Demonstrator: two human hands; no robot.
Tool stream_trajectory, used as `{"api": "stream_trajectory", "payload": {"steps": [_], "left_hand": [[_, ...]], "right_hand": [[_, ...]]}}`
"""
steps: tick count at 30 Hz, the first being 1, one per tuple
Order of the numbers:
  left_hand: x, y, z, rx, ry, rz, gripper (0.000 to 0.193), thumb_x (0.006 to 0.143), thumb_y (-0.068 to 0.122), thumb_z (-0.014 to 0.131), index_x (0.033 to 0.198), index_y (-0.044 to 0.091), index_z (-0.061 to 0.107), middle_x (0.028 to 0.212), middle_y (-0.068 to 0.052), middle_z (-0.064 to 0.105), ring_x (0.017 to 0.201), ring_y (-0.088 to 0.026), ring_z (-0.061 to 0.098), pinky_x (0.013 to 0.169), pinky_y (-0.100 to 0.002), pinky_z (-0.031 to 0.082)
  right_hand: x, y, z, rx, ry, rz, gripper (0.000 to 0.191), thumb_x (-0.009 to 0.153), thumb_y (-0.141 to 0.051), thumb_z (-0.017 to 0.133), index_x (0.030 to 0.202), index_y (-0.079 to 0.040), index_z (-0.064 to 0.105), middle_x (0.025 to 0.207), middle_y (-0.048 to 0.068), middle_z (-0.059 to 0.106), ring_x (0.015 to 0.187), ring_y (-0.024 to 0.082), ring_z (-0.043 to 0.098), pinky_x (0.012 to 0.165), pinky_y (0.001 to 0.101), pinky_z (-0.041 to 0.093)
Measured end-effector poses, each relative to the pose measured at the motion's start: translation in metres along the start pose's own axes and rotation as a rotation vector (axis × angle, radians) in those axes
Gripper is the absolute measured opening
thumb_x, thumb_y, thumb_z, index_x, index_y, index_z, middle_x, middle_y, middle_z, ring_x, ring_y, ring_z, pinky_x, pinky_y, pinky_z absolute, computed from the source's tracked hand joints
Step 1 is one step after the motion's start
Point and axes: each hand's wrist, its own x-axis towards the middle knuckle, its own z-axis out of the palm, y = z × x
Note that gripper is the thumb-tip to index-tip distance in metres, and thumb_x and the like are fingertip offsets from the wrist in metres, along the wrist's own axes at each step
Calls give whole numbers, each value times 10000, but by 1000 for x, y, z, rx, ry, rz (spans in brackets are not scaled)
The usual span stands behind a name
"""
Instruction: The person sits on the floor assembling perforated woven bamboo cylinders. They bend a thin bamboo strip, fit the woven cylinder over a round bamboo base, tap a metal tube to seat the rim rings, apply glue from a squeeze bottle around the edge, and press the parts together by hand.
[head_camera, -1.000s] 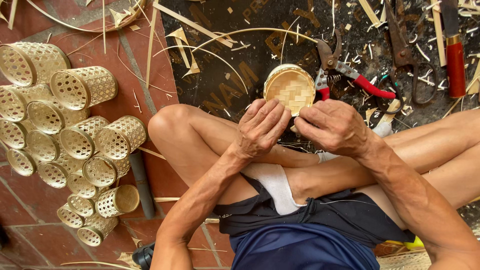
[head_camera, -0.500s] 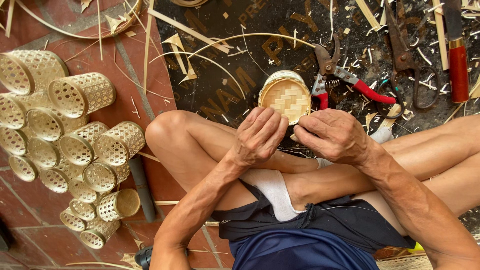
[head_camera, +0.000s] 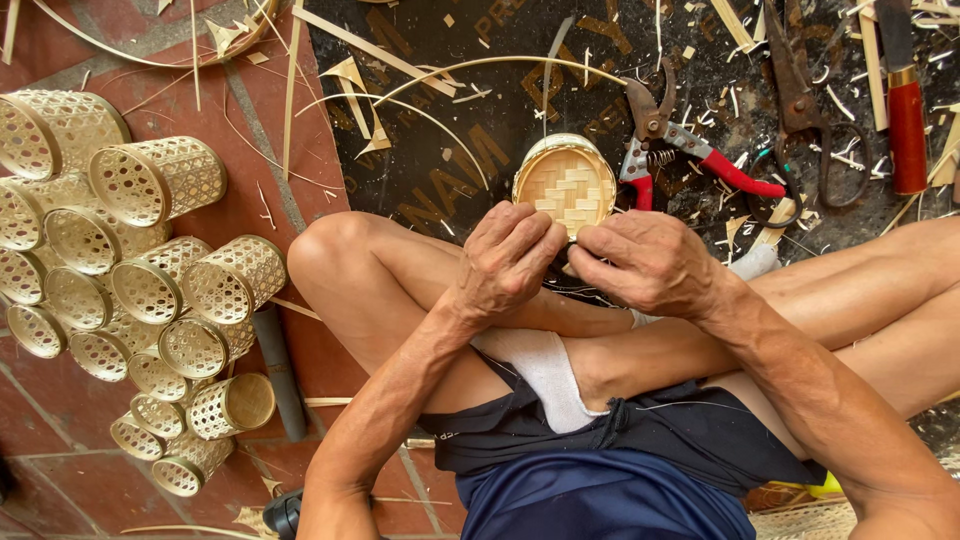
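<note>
Hands met at frame centre: the left hand (head_camera: 508, 262) and right hand (head_camera: 645, 262) both pinched the lower rim of a small woven bamboo basket (head_camera: 565, 183), base facing up. Steady, even finger pressure probably suited the rim; red-handled shears (head_camera: 690, 150) lay just right.

Bright even daylight, soft shadows, sharp focus, perhaps slight edge distortion
</note>
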Motion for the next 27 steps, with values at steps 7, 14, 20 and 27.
{"api": "stream_trajectory", "payload": {"steps": [7,14,20,27], "left_hand": [[-4,-3,-12,-56,-53,19,282,830,15,710,1106,-24,671,1078,-108,631,1057,-278,640,924,-424,555],[-7,-9,-12,-54,-48,37,320,789,35,699,1097,-50,675,1079,-127,639,1045,-292,639,911,-425,554],[-4,-14,-8,-66,-51,51,297,807,55,712,1079,-58,672,1011,-125,612,970,-276,624,870,-421,543],[-2,-18,-3,-1,-76,70,273,864,59,705,1110,-53,674,1008,-122,612,960,-270,623,882,-427,543]], "right_hand": [[9,-8,5,-97,56,101,213,864,-63,726,1072,-17,706,949,76,606,747,208,614,648,339,517],[26,-19,22,-271,12,262,272,850,-111,681,1109,-30,703,944,64,608,747,227,626,592,352,491],[31,-12,24,-212,65,225,238,904,-62,666,1130,12,663,998,89,612,771,227,626,617,345,496],[26,-1,16,-173,-54,229,184,857,-52,678,1029,13,667,860,86,577,713,225,614,581,341,505]]}}
